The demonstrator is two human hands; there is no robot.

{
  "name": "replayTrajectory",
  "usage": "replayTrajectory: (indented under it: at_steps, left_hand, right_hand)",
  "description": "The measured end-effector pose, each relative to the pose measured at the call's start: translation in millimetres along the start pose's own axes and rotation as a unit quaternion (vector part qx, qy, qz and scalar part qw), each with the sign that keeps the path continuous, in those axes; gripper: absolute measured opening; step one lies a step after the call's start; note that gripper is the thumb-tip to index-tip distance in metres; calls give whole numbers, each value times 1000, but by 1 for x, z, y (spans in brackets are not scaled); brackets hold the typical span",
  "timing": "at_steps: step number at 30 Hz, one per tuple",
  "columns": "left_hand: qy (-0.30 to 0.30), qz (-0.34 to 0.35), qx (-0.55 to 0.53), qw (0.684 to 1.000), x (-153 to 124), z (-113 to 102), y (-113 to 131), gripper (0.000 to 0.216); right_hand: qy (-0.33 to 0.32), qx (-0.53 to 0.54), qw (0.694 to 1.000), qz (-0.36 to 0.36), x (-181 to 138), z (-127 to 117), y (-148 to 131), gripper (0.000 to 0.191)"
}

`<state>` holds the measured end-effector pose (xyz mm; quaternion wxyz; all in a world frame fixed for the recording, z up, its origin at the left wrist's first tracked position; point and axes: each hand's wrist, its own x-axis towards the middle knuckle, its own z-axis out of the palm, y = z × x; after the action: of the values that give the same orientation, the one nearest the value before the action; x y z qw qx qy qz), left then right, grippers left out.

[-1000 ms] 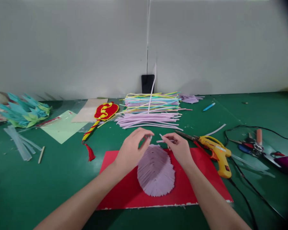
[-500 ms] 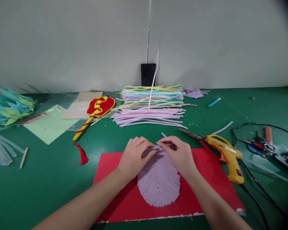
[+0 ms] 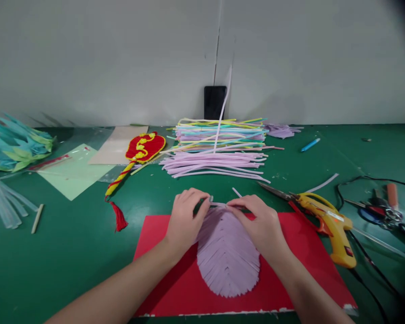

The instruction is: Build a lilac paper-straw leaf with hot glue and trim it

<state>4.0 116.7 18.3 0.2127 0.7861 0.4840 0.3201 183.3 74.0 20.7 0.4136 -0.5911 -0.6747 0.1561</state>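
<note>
A lilac leaf-shaped piece [image 3: 227,254] made of overlapping strips lies on a red sheet [image 3: 162,288] on the green table. My left hand [image 3: 185,220] and my right hand [image 3: 261,222] meet at the leaf's far tip. Both pinch a short lilac strip [image 3: 219,204] between fingertips and press it onto the tip. A second short strip [image 3: 236,192] pokes up beside my right fingers.
A stack of coloured foam strips [image 3: 219,148] lies behind. A yellow glue gun [image 3: 330,225] and scissors [image 3: 276,192] rest to the right, with cables and tools [image 3: 381,211] beyond. A red-and-yellow ornament with tassel [image 3: 135,162], glue sticks [image 3: 6,202] and teal-green shapes [image 3: 13,141] sit left.
My hands came together at the leaf's tip and lowered the short strip onto it. The view shifted slightly, so everything sits a little further right.
</note>
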Motion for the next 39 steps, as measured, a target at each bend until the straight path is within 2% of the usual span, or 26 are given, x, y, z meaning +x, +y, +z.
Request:
replayTrajectory:
  at_steps: [3,8,12,16,19,24,39]
  left_hand:
    - [-21,-61,37,997,-1,1,0,11]
    - [-94,-32,40,994,-1,4,0,11]
    - [-82,-57,-36,994,2,4,-2,4]
    - [-67,-94,-164,980,4,3,-4,2]
    - [-76,-139,-220,963,5,3,-5,3]
    - [-92,-163,-241,952,6,1,-4,9]
    - [-95,-163,-261,947,6,-1,-3,10]
  right_hand:
    - [14,-16,998,61,2,-4,5,6]
    - [-2,-33,992,118,3,-12,15,13]
    - [-45,-26,986,158,2,-17,9,15]
    - [-53,52,983,165,2,-18,4,12]
    - [-61,111,976,180,1,-19,5,13]
    - [-88,109,969,202,2,-23,3,18]
    - [-88,83,972,201,3,-28,-2,14]
